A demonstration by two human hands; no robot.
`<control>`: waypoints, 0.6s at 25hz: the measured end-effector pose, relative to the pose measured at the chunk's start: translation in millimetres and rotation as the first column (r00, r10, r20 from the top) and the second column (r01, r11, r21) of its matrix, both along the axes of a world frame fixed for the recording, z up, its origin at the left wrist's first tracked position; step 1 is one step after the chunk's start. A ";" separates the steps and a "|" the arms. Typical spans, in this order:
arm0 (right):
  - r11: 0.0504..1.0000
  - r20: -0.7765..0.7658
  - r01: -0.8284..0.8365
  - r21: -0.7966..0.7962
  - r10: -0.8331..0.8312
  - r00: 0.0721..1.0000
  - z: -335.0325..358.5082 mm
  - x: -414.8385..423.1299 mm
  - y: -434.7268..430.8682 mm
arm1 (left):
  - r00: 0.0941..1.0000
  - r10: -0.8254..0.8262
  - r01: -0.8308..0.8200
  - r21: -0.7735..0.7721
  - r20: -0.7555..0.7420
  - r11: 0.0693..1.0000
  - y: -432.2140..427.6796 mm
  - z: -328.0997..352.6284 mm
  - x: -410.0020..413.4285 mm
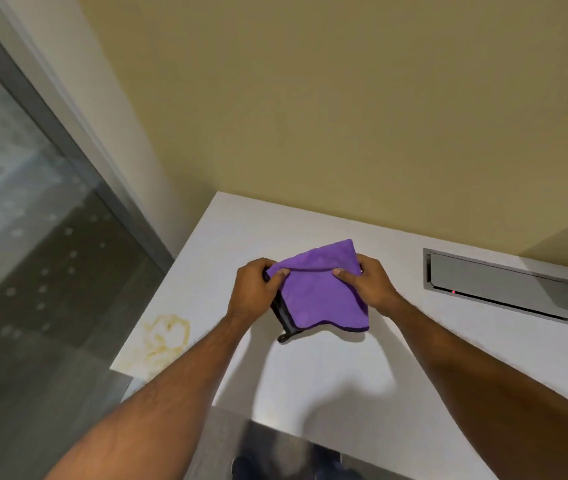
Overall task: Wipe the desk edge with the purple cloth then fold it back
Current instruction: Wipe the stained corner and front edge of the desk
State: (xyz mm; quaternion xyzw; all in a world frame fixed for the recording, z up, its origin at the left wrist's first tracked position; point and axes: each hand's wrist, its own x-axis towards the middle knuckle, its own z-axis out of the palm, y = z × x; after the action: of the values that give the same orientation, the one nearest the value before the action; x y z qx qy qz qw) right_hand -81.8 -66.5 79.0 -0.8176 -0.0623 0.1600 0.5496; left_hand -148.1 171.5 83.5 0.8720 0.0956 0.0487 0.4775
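Note:
A purple cloth (320, 299) with a dark trim and a small hanging loop lies partly folded on the white desk (310, 382), near its middle. My left hand (254, 289) pinches the cloth's left upper corner between thumb and fingers. My right hand (369, 282) pinches the right upper side the same way. The cloth's top part is lifted between the two hands, while its lower edge rests on the desk surface. The desk's left edge (157, 296) runs diagonally to the left of my left hand.
A yellowish stain (166, 341) marks the desk near its left front corner. A grey recessed cable hatch (500, 289) with a small red light sits at the right by the beige wall. A glass partition with a grey frame stands at the left.

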 end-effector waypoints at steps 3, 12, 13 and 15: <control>0.997 0.070 -0.071 -0.023 0.073 0.995 0.5 -31.5 35.5 | 0.993 0.104 -0.107 -0.082 -0.050 0.991 23.3 -5.9 -41.2; 0.944 0.028 -0.279 -0.176 0.288 0.957 -35.5 -103.8 134.8 | 0.922 0.277 -0.342 -0.233 -0.270 0.911 97.6 -58.9 -164.9; 0.930 0.016 -0.307 -0.203 0.317 0.948 -38.0 -106.0 146.3 | 0.913 0.287 -0.363 -0.258 -0.289 0.895 107.5 -65.5 -173.6; 0.898 -0.014 -0.351 -0.267 0.360 0.933 -42.9 -107.0 165.7 | 0.892 0.294 -0.397 -0.284 -0.343 0.873 121.9 -78.2 -186.3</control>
State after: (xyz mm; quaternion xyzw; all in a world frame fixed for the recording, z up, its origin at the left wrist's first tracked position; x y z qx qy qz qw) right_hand -188.8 99.1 36.1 -0.8613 -0.1983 0.2497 0.3956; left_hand -334.4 293.4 5.3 0.7400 0.3272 -0.0111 0.5876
